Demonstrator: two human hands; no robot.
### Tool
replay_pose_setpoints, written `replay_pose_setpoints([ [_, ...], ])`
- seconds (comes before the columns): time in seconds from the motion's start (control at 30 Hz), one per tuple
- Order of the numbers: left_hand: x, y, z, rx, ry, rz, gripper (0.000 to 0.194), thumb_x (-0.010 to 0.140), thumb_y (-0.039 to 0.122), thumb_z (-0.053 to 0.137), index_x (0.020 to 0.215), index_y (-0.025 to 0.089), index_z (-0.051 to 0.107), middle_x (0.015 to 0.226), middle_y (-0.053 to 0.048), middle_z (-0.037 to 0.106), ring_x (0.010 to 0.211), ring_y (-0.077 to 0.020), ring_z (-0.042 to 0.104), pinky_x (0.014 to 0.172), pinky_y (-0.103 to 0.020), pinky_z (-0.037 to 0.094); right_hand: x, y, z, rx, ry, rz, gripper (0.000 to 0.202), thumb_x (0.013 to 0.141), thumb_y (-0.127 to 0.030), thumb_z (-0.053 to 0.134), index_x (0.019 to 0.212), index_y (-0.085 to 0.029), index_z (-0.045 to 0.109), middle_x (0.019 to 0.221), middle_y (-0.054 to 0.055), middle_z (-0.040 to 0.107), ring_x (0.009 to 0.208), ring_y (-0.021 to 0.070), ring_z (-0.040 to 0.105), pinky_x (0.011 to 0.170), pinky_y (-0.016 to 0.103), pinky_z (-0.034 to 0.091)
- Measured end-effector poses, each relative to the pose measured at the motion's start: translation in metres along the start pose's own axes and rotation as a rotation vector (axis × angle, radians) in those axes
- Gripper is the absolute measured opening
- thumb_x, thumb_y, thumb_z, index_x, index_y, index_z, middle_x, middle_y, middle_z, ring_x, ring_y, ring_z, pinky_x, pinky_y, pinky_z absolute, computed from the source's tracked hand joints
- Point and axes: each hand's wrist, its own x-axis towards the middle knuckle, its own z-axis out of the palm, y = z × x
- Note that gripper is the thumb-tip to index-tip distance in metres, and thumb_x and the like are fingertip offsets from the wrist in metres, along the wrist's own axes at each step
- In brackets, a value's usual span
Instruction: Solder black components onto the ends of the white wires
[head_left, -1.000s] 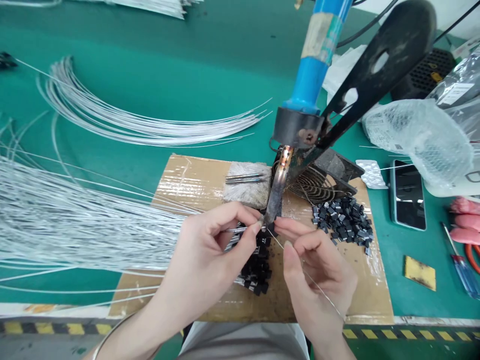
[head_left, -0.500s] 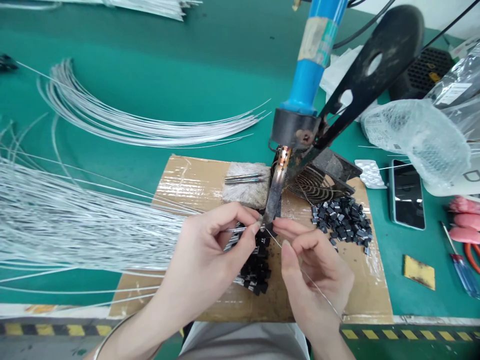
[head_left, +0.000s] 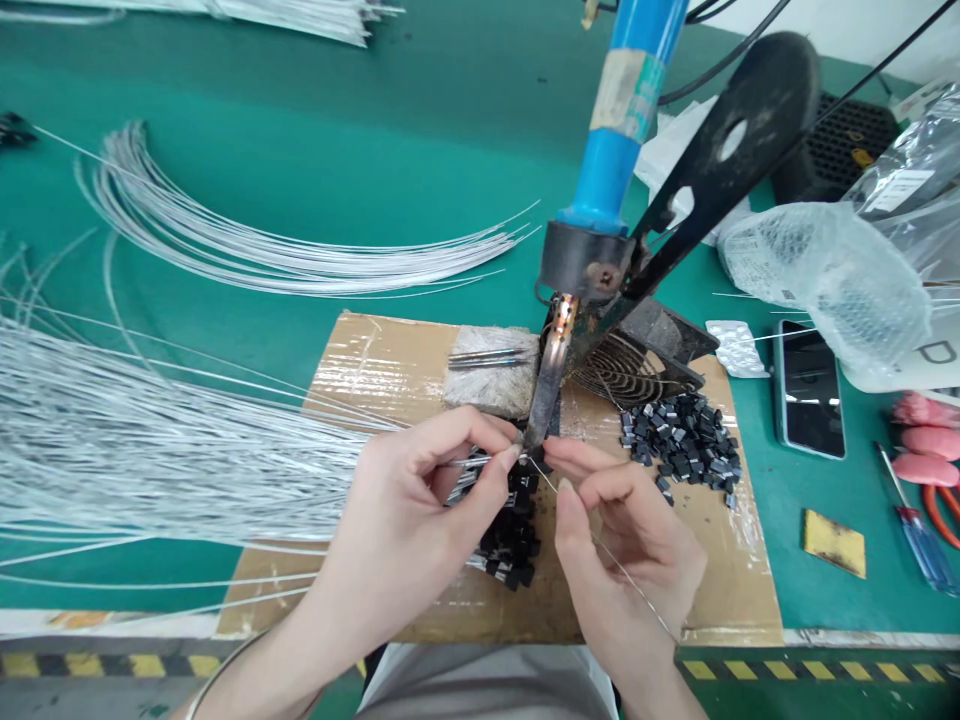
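Observation:
My left hand point(head_left: 420, 510) pinches a thin white wire point(head_left: 471, 462) between thumb and forefinger, its end up against the tip of a soldering iron point(head_left: 546, 400). Whether a small part sits at that end is hidden by my fingertips. Between thumb and fingers, my right hand point(head_left: 630, 550) holds a fine strand of solder wire point(head_left: 639, 590), which runs up to the same tip. The iron's blue handle point(head_left: 600, 180) points upward in a black metal stand point(head_left: 720, 170). Below my fingers lie black connectors point(head_left: 511, 548) on wire ends.
Cardboard point(head_left: 442, 610) covers the work spot. A big bundle of white wires point(head_left: 165, 440) spreads left, with another bundle point(head_left: 300, 245) behind. Loose black housings point(head_left: 682, 445) are heaped right, beside a small fan point(head_left: 637, 360). Further right are a phone point(head_left: 810, 390), yellow sponge point(head_left: 834, 543) and screwdriver point(head_left: 922, 535).
My right hand has shifted very slightly left with the solder wire. The iron and stand appear a little further left and lower in view. Both grips stay the same.

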Motion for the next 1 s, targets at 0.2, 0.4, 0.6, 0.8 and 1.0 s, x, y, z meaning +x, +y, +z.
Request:
replay_pose_setpoints([
  [0.2, -0.0003, -0.0019, -0.001, 0.027, 0.008, -0.005, 0.016, 0.088, 0.022, 0.066, 0.074, 0.023, 0.074, 0.076, 0.0, 0.079, 0.062, -0.0143, 0.063, 0.048, -0.027, 0.034, -0.0022, 0.0021, -0.003, -0.01, -0.035, 0.002, 0.02, 0.092, -0.007, 0.068, 0.083, -0.025, 0.063, 0.116, 0.006, 0.086, 0.106, 0.0224, 0.085, 0.096, 0.035, 0.069],
  [0.4, -0.0004, 0.0005, -0.0002, 0.025, -0.012, -0.007, 0.016, 0.087, 0.023, 0.065, 0.074, 0.023, 0.074, 0.074, -0.001, 0.078, 0.068, -0.0171, 0.069, 0.048, -0.026, 0.036, -0.0074, 0.0059, -0.0039, -0.03, -0.039, -0.006, 0.021, 0.093, -0.007, 0.069, 0.086, -0.025, 0.063, 0.12, 0.003, 0.085, 0.109, 0.0203, 0.084, 0.097, 0.032, 0.068],
  [0.6, -0.002, -0.0002, 0.0001, 0.033, 0.006, -0.013, 0.016, 0.088, 0.023, 0.066, 0.075, 0.023, 0.074, 0.074, -0.001, 0.078, 0.069, -0.0171, 0.07, 0.047, -0.025, 0.035, -0.0071, 0.0034, -0.0022, -0.059, -0.024, -0.025, 0.02, 0.093, -0.008, 0.069, 0.085, -0.025, 0.064, 0.118, 0.006, 0.086, 0.106, 0.0217, 0.085, 0.093, 0.032, 0.069],
  [0.8, -0.0024, -0.0006, 0.0013, 0.015, 0.022, -0.011, 0.015, 0.087, 0.022, 0.066, 0.076, 0.023, 0.075, 0.078, -0.002, 0.08, 0.068, -0.0169, 0.07, 0.047, -0.025, 0.038, -0.0068, 0.0037, -0.002, -0.075, -0.018, -0.044, 0.019, 0.094, -0.009, 0.07, 0.085, -0.025, 0.064, 0.117, 0.007, 0.086, 0.105, 0.0229, 0.085, 0.092, 0.034, 0.07],
  [1.0, -0.0002, 0.0023, 0.0006, 0.027, 0.002, -0.011, 0.016, 0.087, 0.024, 0.065, 0.073, 0.023, 0.073, 0.074, -0.001, 0.078, 0.067, -0.0174, 0.07, 0.048, -0.025, 0.038, -0.0075, 0.0064, -0.0021, -0.051, -0.027, -0.034, 0.02, 0.095, -0.008, 0.069, 0.085, -0.025, 0.063, 0.118, 0.007, 0.086, 0.107, 0.0222, 0.084, 0.093, 0.033, 0.069],
])
